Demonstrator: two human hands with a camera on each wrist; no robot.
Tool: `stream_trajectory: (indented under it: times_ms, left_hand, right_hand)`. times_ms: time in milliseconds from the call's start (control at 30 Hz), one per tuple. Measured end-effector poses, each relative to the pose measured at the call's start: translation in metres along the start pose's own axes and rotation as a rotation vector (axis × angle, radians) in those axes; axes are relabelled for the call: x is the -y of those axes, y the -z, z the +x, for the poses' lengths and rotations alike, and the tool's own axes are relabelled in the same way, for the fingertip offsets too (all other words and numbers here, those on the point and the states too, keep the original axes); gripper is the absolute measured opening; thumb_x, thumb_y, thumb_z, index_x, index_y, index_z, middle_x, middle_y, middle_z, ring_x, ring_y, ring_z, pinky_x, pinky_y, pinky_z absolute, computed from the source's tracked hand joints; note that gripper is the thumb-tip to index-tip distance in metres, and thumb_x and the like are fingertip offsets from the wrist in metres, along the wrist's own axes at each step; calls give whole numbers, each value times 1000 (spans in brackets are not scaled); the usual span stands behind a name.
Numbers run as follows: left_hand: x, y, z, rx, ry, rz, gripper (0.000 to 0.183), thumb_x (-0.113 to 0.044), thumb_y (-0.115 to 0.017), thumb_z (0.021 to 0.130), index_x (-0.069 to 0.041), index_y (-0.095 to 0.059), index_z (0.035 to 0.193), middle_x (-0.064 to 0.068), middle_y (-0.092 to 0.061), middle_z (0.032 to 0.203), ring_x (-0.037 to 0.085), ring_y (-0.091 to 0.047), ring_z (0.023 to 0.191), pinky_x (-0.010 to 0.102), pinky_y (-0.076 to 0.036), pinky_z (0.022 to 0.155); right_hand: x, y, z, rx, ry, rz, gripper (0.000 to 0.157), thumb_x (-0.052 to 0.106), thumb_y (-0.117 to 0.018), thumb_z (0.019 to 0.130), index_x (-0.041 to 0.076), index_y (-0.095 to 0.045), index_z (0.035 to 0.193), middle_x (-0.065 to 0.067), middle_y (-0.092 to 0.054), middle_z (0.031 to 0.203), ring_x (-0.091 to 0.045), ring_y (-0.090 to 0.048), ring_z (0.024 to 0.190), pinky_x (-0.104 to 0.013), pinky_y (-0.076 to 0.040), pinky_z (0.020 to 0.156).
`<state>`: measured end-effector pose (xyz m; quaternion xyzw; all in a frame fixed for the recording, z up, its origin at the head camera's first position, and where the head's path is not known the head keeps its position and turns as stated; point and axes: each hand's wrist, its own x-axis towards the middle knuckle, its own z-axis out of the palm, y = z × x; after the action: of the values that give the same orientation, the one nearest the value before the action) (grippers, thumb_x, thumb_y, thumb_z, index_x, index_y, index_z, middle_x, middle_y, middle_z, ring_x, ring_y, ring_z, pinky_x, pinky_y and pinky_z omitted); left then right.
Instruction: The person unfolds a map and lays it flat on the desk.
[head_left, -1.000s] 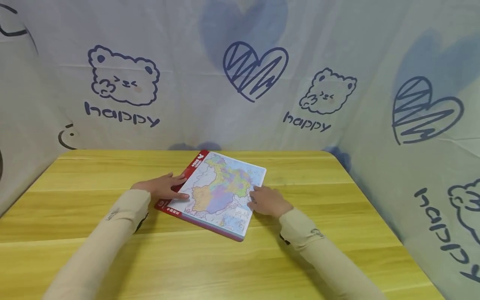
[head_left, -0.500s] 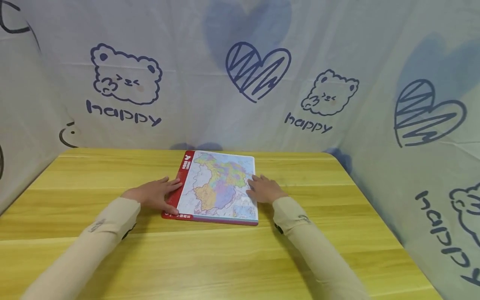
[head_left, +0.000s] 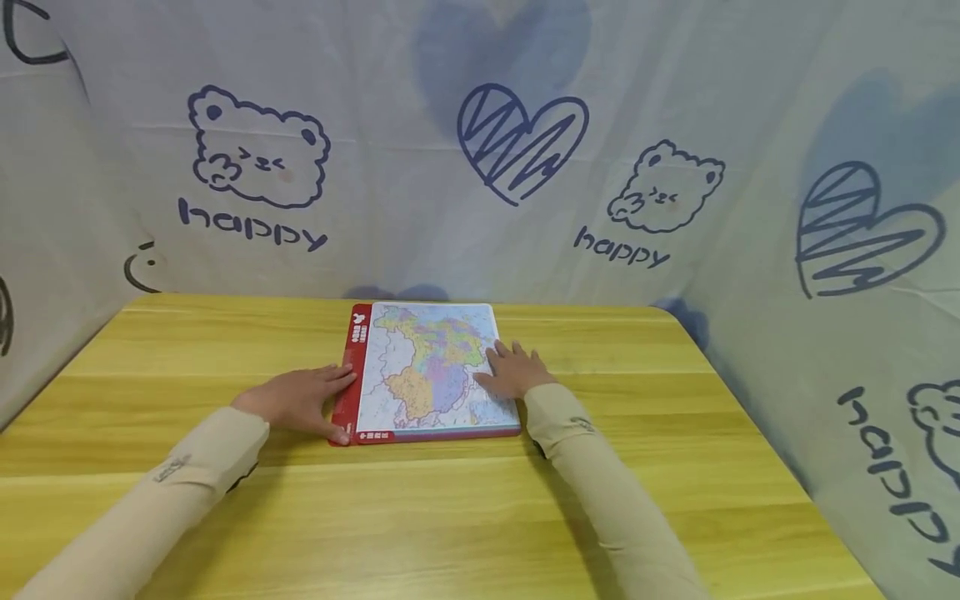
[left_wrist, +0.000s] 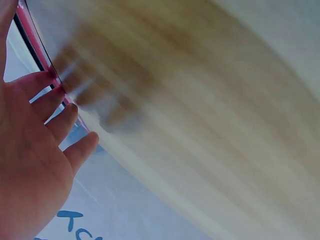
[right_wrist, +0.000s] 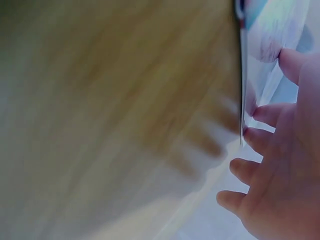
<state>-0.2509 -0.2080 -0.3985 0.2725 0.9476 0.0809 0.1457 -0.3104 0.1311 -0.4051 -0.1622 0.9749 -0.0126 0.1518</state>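
Observation:
A flat rectangular map board lies on the wooden table, printed with a coloured map and a red strip down its left side. It is thick enough to show a pinkish front edge. My left hand touches the red strip, fingers spread and fairly straight. On the opposite side, my right hand rests its fingertips on the board's right margin. In the left wrist view, the fingers meet the board's red edge. The right wrist view has the thumb and some fingers against the board; the other fingers are extended.
The yellow wood-grain table runs back to a pale fabric curtain printed with bears, hearts and "happy". Similar fabric stands along the left and right sides. The board lies close to the table's back edge.
The map board has turned from slanted to nearly square with the table and shifted slightly left. Both hands have moved left with it, and the right fingers have straightened out.

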Motion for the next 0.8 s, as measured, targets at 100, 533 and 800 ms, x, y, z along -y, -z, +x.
stream_trajectory:
  times_ms: [100,533,800]
  left_hand:
    - [0,0,-1,6,14,-54,108,-63,-72,73,6,-33,146,27,-30,151,47,-30,135,58,-34,104]
    - [-2,3,1,15,2,-103,105,-57,-76,74,7,-33,146,26,-29,151,46,-30,136,58,-31,106]
    - [1,1,3,16,9,-103,106,-57,-77,72,8,-34,145,26,-31,150,46,-30,135,58,-30,107]
  right_hand:
    - [3,0,2,0,-6,0,68,53,-34,102,13,-21,155,-9,-13,160,-37,-9,145,-56,-6,114]
    - [16,2,-12,-13,59,-86,62,44,-34,104,4,-29,151,-19,-22,156,-38,-18,143,-59,-14,112]
    - [34,-9,-51,11,361,-240,66,53,-39,101,14,-29,153,-14,-19,158,-31,-16,145,-51,-22,113]
